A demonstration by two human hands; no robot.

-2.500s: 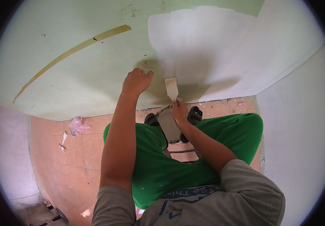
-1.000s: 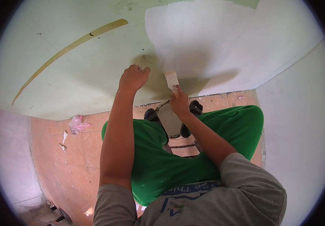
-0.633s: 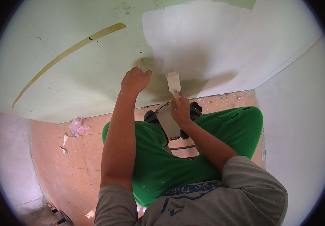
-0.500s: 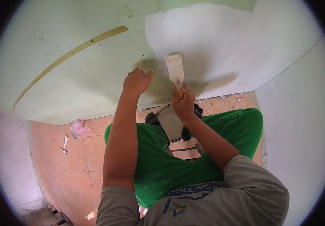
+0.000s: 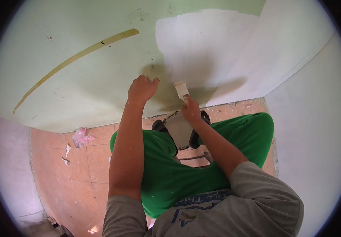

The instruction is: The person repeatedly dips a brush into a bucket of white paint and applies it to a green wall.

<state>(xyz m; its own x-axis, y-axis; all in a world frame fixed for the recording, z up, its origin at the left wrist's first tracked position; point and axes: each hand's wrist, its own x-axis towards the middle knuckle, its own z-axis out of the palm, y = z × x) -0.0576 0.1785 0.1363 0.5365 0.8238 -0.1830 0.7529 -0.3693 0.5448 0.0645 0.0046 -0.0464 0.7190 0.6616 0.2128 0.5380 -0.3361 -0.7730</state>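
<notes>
My right hand (image 5: 191, 110) is closed around the handle of a wide brush (image 5: 182, 91), its pale head pointing up at the wall by the lower edge of the white paint (image 5: 225, 43). The rest of the wall (image 5: 99, 83) is pale green. To the left, my left hand (image 5: 143, 88) is raised in front of the green part, fingers curled; whether it holds something small is hidden. Below my right hand a pale flat-topped thing (image 5: 178, 130) with a dark, stained rim sits between my feet.
A yellow-brown tape strip (image 5: 75, 57) curves along the wall at left. On the tiled floor (image 5: 95, 158) lie a pinkish plastic bag (image 5: 82, 137) and two small pale tools (image 5: 67, 150). A grey wall (image 5: 305, 126) stands at right.
My right hand and the brush have moved down along the wall, toward the floor. My left hand has stayed nearly in place. The view has shifted slightly.
</notes>
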